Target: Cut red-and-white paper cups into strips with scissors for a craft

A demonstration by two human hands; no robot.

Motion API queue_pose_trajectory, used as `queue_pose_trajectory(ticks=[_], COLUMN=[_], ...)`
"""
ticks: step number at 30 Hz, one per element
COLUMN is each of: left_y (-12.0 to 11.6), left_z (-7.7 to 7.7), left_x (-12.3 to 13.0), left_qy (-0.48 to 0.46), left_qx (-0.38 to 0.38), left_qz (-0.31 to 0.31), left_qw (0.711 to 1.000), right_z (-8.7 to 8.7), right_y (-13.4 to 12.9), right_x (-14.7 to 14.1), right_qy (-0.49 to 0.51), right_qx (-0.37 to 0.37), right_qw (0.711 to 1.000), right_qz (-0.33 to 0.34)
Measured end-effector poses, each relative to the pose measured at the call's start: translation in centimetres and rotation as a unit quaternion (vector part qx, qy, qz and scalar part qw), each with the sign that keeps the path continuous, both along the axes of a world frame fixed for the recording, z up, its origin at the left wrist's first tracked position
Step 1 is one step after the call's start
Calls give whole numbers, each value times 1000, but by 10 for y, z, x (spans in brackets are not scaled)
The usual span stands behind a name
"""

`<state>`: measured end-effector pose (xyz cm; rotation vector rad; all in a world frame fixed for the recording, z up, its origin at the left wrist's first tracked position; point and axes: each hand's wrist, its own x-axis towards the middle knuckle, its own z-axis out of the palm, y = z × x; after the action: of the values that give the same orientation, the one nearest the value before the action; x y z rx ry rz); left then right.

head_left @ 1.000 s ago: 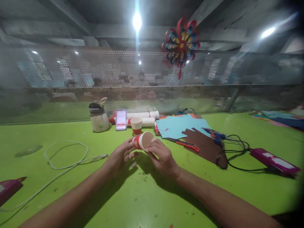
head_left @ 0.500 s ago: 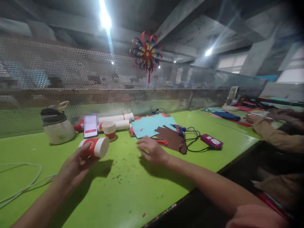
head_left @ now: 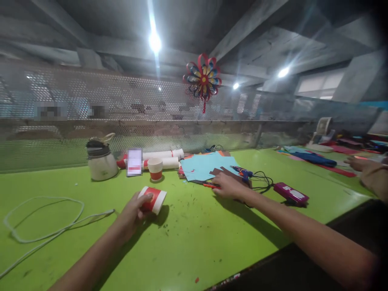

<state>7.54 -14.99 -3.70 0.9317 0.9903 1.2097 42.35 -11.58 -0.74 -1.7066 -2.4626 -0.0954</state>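
Moved since a second ago: my right hand (head_left: 227, 186), off the paper cup (head_left: 152, 201) and across to the slim orange-handled tool (head_left: 211, 186); its fingertips are at the handle, though I cannot tell whether they have closed on it; the cup stays in my left hand (head_left: 133, 214), thumb and fingers clamped round its wall, tapered body tipped over above the table, smooth red band between white ends.

Just beyond the left grip, a second cup (head_left: 155, 169) stands upright, white above, red below; behind it, smooth white rolls (head_left: 163, 163) lie lengthwise; left of these, a flat phone (head_left: 134, 162) stands upright, its screen blurred out; farther left, a rounded pale jar (head_left: 103, 165) with dark lid and looped strap; left of my wrist, a pale cord (head_left: 60, 231) in a loose loop.

Ahead of the right hand, flat light-blue paper (head_left: 200, 166), edges cut ragged, overlaps brown paper (head_left: 221, 169); just past its knuckles, a dark blue glue gun (head_left: 244, 173); right of that, a glossy purple box (head_left: 291, 194) with black cable; nearer than both grips, small scraps dot the glossy green table (head_left: 182, 242).
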Motion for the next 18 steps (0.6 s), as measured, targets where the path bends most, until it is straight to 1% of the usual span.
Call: queue_pose_trajectory(ticks=[2, 4, 7, 10, 14, 18], left_y=[-2, -5, -7, -3, 6, 11], left_z=[1, 2, 2, -2, -9, -9], left_x=[2, 5, 8, 8, 6, 8], left_qy=[-1, -5, 0, 10, -17, -17], left_qx=[6, 9, 4, -16, -37, -54], left_qz=[-8, -1, 19, 29, 52, 87], left_qw=[1000, 1000, 1000, 999, 998, 995], right_z=[-7, -5, 5, 15, 21, 21], right_y=[12, 32, 69, 98, 121, 134], right_x=[-18, -26, -22, -11, -5, -3], right_qy=[-23, -38, -67, -95, -114, -118], right_qx=[0, 1, -31, -80, -117, -145], right_qw=[1000, 999, 996, 990, 985, 982], right_qz=[6, -13, -51, -68, -58, -30])
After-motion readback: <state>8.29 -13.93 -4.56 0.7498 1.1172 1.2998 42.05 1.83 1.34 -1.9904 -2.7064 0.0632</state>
